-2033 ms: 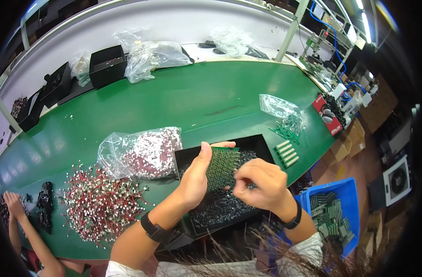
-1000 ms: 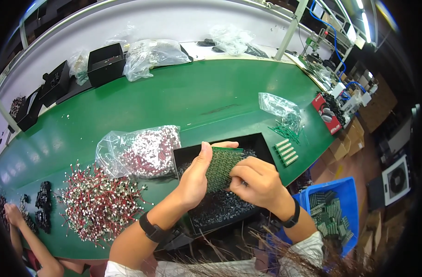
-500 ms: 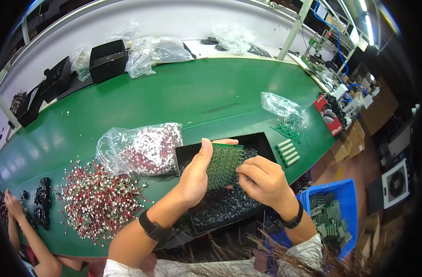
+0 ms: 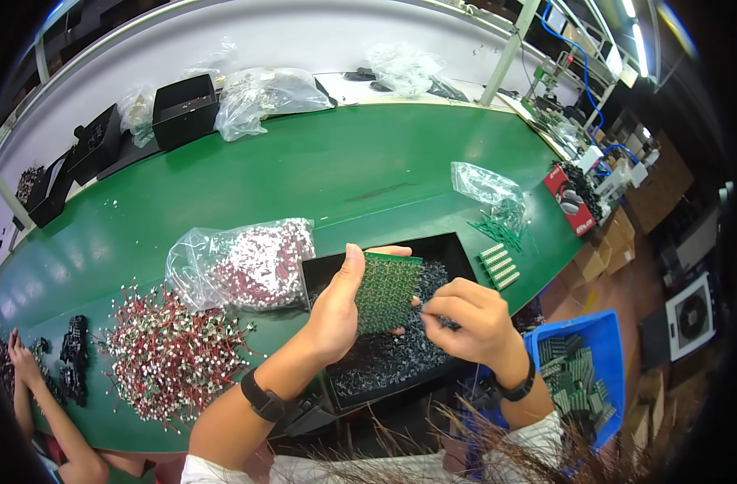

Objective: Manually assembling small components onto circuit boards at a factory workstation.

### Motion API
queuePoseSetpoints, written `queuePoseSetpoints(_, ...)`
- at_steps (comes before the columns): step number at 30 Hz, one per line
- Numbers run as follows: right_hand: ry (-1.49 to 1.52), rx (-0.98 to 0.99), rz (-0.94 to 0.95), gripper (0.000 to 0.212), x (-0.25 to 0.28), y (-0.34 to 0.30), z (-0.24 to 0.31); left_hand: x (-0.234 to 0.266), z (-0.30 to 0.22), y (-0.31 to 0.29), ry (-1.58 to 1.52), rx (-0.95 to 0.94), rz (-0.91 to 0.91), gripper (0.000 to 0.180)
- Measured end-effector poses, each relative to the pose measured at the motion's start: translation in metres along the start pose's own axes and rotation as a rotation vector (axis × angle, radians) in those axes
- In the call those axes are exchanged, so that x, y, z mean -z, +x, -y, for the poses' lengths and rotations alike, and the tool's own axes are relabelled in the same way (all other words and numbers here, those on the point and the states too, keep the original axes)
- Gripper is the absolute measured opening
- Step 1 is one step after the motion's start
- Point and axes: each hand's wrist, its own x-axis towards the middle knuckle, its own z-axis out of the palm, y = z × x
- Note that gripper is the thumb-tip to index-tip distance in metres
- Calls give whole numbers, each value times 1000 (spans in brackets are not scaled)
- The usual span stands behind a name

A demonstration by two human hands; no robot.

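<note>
My left hand (image 4: 340, 310) grips a green circuit board panel (image 4: 385, 292) by its left side, thumb up along the edge and fingertips showing behind it. Rows of small parts cover the panel's face. Just right of the panel is my right hand (image 4: 469, 319), its thumb and forefinger pinched together; whatever lies between them is too small to make out. Beneath both hands stands a black tray (image 4: 376, 397) holding a heap of small dark and clear pieces (image 4: 385, 367).
Left of the tray lie a pile of red-and-white wired connectors (image 4: 171, 355) and a clear bag (image 4: 256, 262) of similar parts. Strips of white-topped boards (image 4: 499, 266) rest right, near green sticks (image 4: 501, 230). A blue bin (image 4: 618, 355) holds boards. Another person's hand (image 4: 23, 359) works far left.
My right hand has drawn slightly away from the panel, to the right and down. The panel stays in my left hand, and the whole view has shifted a little.
</note>
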Motion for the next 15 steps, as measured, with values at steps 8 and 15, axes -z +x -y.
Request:
queuePoseSetpoints(8, -66, 60, 10, 24, -16, 1, 1, 4, 0, -1, 47, -10, 14, 78)
queuePoseSetpoints(15, -43, 99, 17, 23, -17, -1, -4, 5, 2, -2, 76, -17, 22, 78)
